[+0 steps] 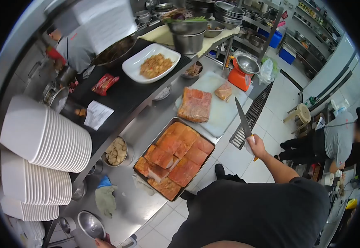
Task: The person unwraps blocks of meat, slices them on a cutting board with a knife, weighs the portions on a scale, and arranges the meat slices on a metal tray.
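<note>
My right hand (256, 146) is closed round the pale handle of a large kitchen knife (243, 118), its blade pointing up beside the cutting board (217, 124). At the bottom edge, my left hand (103, 242), partly cut off, grips the rim of a tilted metal bowl (91, 223). Orange-seasoned slabs of meat (180, 155) fill a metal tray (149, 187) on the steel counter. On the board lie a large slab of meat (195, 104) and a smaller piece (223, 91).
White dishes (43, 136) are stacked at left. A dish of chopped food (157, 66) stands on the dark shelf. Beyond the board is an orange scale (240, 78). A co-worker (337, 134) stands at right; another person (76, 49) is behind the shelf. A floor drain (252, 115) runs alongside.
</note>
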{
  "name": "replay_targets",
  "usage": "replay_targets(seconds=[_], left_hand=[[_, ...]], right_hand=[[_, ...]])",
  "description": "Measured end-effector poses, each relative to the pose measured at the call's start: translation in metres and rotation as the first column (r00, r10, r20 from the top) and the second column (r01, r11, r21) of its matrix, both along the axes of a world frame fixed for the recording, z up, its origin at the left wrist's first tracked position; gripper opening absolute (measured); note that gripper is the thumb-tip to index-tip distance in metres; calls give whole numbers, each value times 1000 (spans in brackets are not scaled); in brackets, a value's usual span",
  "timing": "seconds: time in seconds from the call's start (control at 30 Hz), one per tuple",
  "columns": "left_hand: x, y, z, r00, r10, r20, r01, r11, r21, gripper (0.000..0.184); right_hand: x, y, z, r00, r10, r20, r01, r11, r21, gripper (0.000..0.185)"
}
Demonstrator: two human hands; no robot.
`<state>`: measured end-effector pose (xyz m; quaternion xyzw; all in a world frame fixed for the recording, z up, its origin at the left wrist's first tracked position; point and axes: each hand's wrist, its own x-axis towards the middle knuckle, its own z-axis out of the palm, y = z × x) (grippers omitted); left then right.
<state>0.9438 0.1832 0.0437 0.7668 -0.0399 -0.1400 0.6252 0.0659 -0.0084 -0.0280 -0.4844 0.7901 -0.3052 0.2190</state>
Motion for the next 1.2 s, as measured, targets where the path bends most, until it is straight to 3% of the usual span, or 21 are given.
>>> replay_targets(seconds=[0.17,0.2,0.23,0.3,0.33,0.37,0.6,0.8,0.83,0.9,0.93,0.97,1.0,1.03,1.2], left_hand=[[-201,-46,93,936,-350,-45,349,937,-26,42],[-195,-49,81,843,-524,-125,519,852,-71,40],[-247,-74,93,875,-482,-52,471,871,-141,41],[-340,-125,136,775,-624,-100,605,778,-167,39],[-380,-154,149,667,-736,-114,700,672,-240,40],[-404,-175,153,602,-793,-95,760,605,-236,30],[-570,-298,192,273,-962,-32,912,269,-310,24],[-652,-378,232,167,-975,148,964,131,-230,21],[-665,-395,247,132,-971,197,972,89,-217,20],[-695,-430,279,77,-945,318,989,32,-144,17],[-717,-442,297,149,-914,376,987,113,-117,16],[-721,-467,303,133,-895,426,991,122,-53,17],[-723,-494,313,80,-896,437,993,108,40,20],[-723,-526,318,131,-897,422,978,186,93,23],[-776,-606,367,306,-864,400,947,318,-37,31]], right_hand=[[-56,-6,-22,995,99,0,-99,994,48,35],[-67,-6,-18,991,127,37,-129,988,83,35],[-78,-8,-14,985,154,74,-162,980,116,35],[-105,-9,-20,970,218,112,-231,965,123,38],[-119,-11,-22,963,247,107,-260,957,128,38],[-128,-11,-21,955,276,104,-289,948,134,39],[-177,-14,-14,921,364,138,-380,917,118,42],[-195,-27,35,928,265,263,-323,922,211,38],[-200,-31,42,932,257,257,-322,911,256,39],[-218,-42,26,922,351,161,-377,909,178,39],[-226,-45,17,913,394,112,-407,902,145,39],[-234,-50,11,911,403,86,-409,909,77,38],[-240,-58,19,903,418,102,-429,894,128,38],[-246,-68,32,894,432,118,-447,878,173,39],[-289,-132,15,789,606,102,-615,777,137,41]])
